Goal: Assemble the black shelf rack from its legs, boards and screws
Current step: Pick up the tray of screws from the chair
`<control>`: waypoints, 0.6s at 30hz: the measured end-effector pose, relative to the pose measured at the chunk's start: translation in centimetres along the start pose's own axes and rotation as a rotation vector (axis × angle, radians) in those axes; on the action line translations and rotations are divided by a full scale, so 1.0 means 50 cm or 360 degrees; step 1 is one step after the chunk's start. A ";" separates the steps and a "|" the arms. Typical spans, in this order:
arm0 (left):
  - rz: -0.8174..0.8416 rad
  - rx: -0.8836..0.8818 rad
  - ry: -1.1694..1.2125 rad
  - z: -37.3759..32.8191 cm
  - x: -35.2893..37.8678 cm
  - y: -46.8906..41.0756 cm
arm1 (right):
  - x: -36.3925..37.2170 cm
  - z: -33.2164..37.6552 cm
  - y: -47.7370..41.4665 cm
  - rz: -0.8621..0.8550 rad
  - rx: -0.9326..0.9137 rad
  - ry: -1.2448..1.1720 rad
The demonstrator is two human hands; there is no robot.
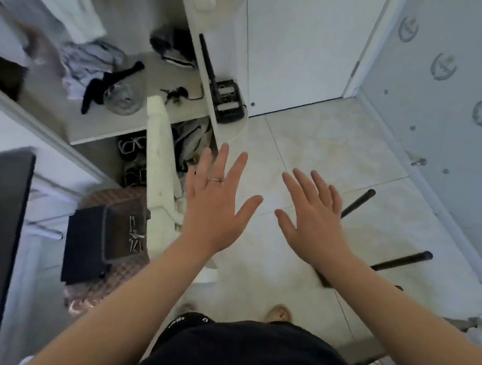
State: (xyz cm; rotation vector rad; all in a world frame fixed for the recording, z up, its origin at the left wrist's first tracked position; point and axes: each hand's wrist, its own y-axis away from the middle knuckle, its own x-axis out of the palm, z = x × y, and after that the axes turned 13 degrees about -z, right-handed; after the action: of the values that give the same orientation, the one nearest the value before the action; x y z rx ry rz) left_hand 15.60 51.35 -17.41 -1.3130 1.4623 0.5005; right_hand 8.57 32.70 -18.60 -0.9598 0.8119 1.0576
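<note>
- Above the pale tiled floor point(336, 149), head view: left hand point(212, 206) and right hand point(314, 224) spread flat, fingers straight, gripping nothing, a gap between them.
- Right of the hands: two black legs point(399, 262) lying on open tile, short of the wall edge.
- Left: black board point(82, 245), screws point(134, 237) in a tray point(104, 230), just beside a white post point(158, 162).

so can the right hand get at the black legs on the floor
Probably yes: the right hand is open and empty, and the black legs lie on bare tile on its side, nothing over them. It would need a bend down.
</note>
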 end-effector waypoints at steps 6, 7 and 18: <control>-0.0283 -0.0197 -0.0072 0.217 -0.147 0.046 | 0.058 0.252 -0.036 -0.0121 -0.0285 -0.0181; -0.0302 -0.0229 -0.0071 0.262 -0.165 0.058 | 0.074 0.299 -0.036 -0.0128 -0.0314 -0.0207; -0.0018 -0.0594 -0.0100 0.732 -0.248 0.238 | 0.323 0.713 0.006 0.0090 -0.0477 -0.0351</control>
State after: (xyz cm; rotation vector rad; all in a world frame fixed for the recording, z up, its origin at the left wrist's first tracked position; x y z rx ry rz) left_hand 18.20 91.28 -23.34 -1.5788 1.3496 0.8293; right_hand 16.24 71.03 -19.86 -1.0525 0.5093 1.3337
